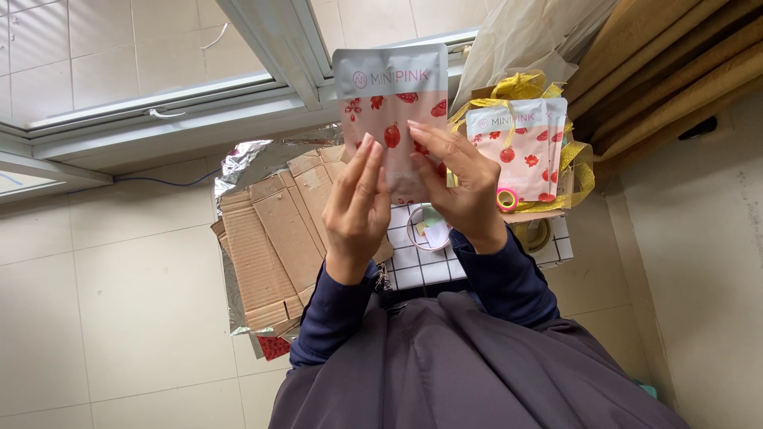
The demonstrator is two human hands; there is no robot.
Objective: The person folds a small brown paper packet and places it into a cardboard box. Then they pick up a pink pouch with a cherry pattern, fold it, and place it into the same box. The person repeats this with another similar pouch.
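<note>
Both my hands hold up a flat sachet, grey at the top and pink below with red fruit drawings. My left hand presses its lower left part with straight fingers. My right hand grips its lower right edge. A stack of similar sachets stands just to the right inside a cardboard box with yellow ribbon. Dark blue sleeves cover both my forearms.
Flattened cardboard lies on silver foil on the tiled floor. A white grid-patterned surface carries a roll of tape; a small pink tape ring sits by the box. Wooden planks lean at the right; a window frame runs above.
</note>
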